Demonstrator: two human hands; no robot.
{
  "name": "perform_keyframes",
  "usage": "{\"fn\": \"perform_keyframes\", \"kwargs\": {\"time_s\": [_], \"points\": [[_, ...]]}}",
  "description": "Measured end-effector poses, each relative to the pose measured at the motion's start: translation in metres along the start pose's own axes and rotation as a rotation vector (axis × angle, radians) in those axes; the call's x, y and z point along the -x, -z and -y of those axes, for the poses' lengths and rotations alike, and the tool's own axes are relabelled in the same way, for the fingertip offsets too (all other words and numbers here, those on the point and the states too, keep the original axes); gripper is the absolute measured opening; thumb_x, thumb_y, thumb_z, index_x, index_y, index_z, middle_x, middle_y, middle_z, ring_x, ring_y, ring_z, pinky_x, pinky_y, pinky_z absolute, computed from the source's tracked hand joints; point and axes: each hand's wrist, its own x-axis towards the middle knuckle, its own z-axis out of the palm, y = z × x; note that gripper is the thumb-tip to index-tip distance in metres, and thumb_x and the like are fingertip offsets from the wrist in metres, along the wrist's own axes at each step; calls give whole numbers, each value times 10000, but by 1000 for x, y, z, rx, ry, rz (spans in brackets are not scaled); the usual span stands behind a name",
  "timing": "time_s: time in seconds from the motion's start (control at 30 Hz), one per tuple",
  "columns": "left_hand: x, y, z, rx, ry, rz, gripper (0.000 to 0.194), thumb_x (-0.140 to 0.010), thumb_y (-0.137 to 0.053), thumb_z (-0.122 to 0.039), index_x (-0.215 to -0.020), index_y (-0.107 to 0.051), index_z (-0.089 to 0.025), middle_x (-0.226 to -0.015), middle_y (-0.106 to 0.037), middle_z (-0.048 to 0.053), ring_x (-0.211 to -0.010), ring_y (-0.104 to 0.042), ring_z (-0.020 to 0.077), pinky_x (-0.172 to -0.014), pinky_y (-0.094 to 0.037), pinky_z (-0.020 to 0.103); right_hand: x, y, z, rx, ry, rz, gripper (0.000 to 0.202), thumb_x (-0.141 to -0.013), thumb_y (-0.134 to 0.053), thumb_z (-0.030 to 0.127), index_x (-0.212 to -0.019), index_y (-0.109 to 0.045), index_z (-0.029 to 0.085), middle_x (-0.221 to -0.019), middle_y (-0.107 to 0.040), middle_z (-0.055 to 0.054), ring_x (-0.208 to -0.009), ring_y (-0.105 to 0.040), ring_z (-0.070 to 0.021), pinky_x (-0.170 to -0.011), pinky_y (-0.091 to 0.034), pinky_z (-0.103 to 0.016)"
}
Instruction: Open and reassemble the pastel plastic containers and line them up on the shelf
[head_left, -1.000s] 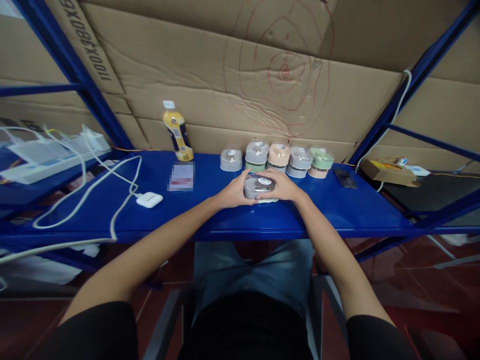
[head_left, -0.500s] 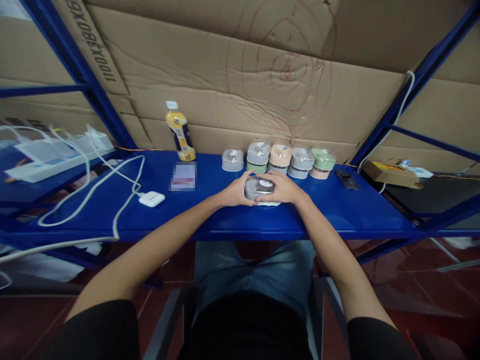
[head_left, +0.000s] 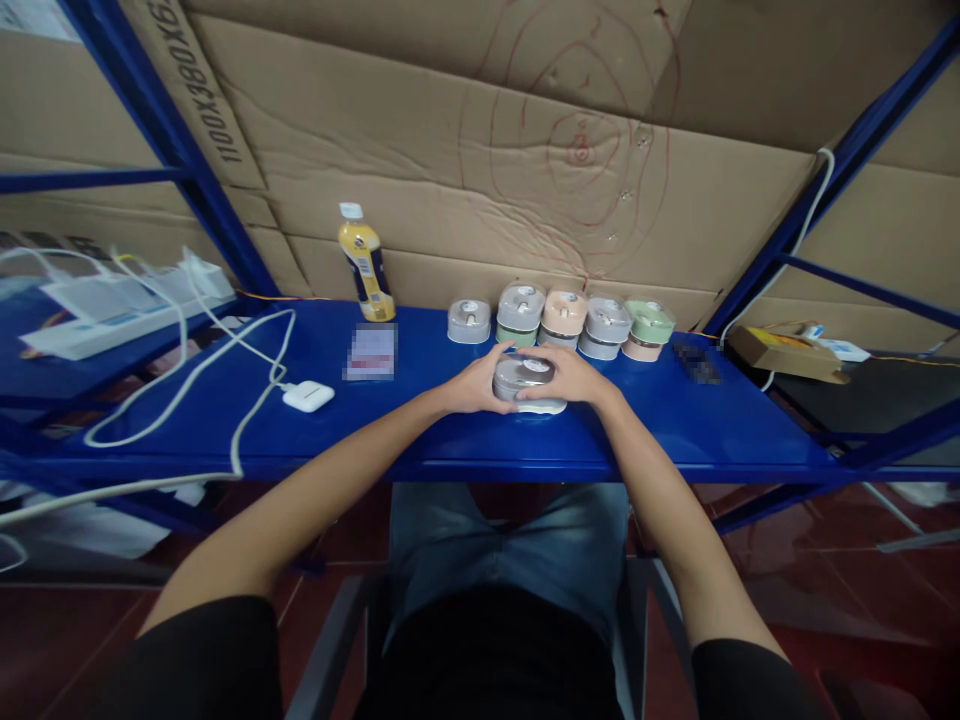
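Note:
Near the front edge of the blue table, a small grey rounded container with a shiny top and a round white label is held between both hands. A white edge shows beneath it on the right. My left hand is wrapped round its left side, thumb at the front. On the other side my right hand closes over it, its thumb also at the front. Just behind stand similar containers: a single grey container, then stacked pairs topped by a grey one, a peach one, another grey one and a green one.
A yellow drink bottle stands back left, behind a blurred flat packet. A white earphone case and cable lie left. On the right are a blurred dark object and an open cardboard box. Cardboard backs the table.
The whole view has shifted slightly to the right. Both hands keep their hold on the grey container, with hardly any change in their grip.

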Motion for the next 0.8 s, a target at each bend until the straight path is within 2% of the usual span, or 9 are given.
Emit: {"fn": "perform_keyframes", "kwargs": {"time_s": [0.23,0.4,0.5,0.6,0.67,0.7,0.77,0.8], "points": [[1,2,-5,-63,-11,4,1226,-633,-944,-501,-1664,-368,-171,-1611,-548,236,-1469,-565,478,-1230,-459,635,0,-3,-2,14,-9,10,856,-769,-908,657,-1497,-705,255,-1320,-739,-136,-1195,-711,-353,-1072,-551,-518],[5,2,-3,-137,-84,8,1147,-697,-908,-476,-1676,-383,-190,-1646,-523,210,-1526,-512,456,-1278,-411,618,6,-7,0,47,-42,1,897,-791,-882,705,-1553,-649,293,-1245,-710,-111,-1163,-696,-345,-1056,-553,-525],[8,2,-1,-187,-94,23,1135,-737,-889,-465,-1704,-357,-200,-1615,-535,209,-1504,-527,450,-1270,-411,621,9,-12,1,88,-39,-16,965,-779,-878,738,-1582,-615,270,-1199,-697,-116,-1135,-685,-357,-1046,-548,-540],[11,3,-2,-205,-97,44,1122,-778,-881,-509,-1715,-344,-203,-1585,-551,205,-1473,-549,428,-1265,-417,603,8,-14,3,62,-28,-42,1002,-769,-861,776,-1575,-600,241,-1290,-692,-152,-1216,-663,-390,-1086,-529,-565],[11,5,-4,-219,-95,47,1113,-783,-882,-533,-1708,-361,-199,-1566,-566,202,-1464,-554,421,-1266,-417,592,8,-10,7,9,-30,-121,905,-840,-778,797,-1526,-625,227,-1375,-677,-176,-1309,-632,-402,-1136,-506,-582],[12,6,-5,-231,-89,43,1105,-781,-884,-534,-1701,-375,-195,-1556,-574,200,-1459,-558,421,-1265,-420,588,10,-6,12,-16,-26,-199,800,-909,-702,786,-1475,-656,223,-1384,-679,-179,-1329,-627,-394,-1154,-499,-585],[13,9,-7,-266,-75,27,1084,-773,-886,-525,-1683,-408,-179,-1536,-587,204,-1447,-571,425,-1261,-429,584,21,4,26,-48,6,-456,586,-1053,-515,698,-1334,-728,230,-1308,-713,-166,-1289,-655,-364,-1156,-502,-588],[14,11,-9,-284,-70,12,1072,-768,-888,-515,-1672,-425,-171,-1528,-594,206,-1441,-578,428,-1260,-434,582,30,10,35,-55,33,-642,525,-1095,-448,636,-1251,-758,242,-1236,-731,-150,-1246,-674,-352,-1138,-514,-593]]}}
